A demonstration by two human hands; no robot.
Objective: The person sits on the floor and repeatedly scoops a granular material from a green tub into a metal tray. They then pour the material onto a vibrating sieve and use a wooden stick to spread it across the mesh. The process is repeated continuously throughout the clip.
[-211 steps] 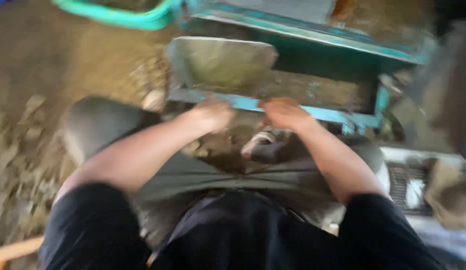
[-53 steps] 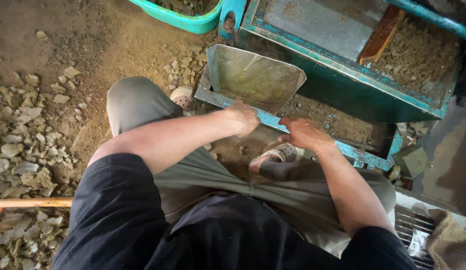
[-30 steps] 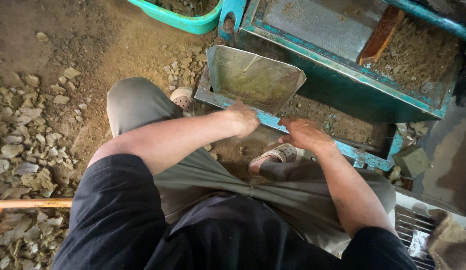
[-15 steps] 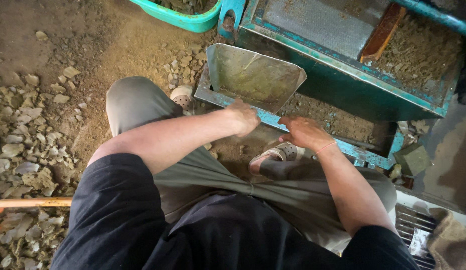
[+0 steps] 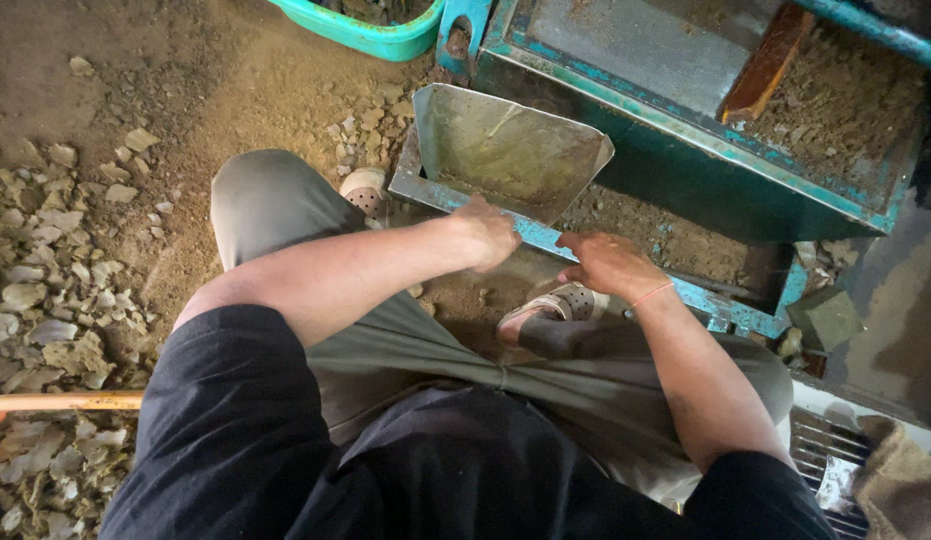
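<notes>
From above I see my left hand [image 5: 488, 232] curled closed over the near edge of a metal chute [image 5: 505, 150], which lies directly ahead of it, its long axis running away from me toward the teal machine [image 5: 685, 165]. My right hand [image 5: 607, 264] rests just beside it on the machine's teal rail [image 5: 705, 298], fingers loosely bent, holding nothing I can make out. The chute looks empty; the machine's tray [image 5: 845, 110] holds brown soil. A teal tub [image 5: 370, 35] sits beyond.
</notes>
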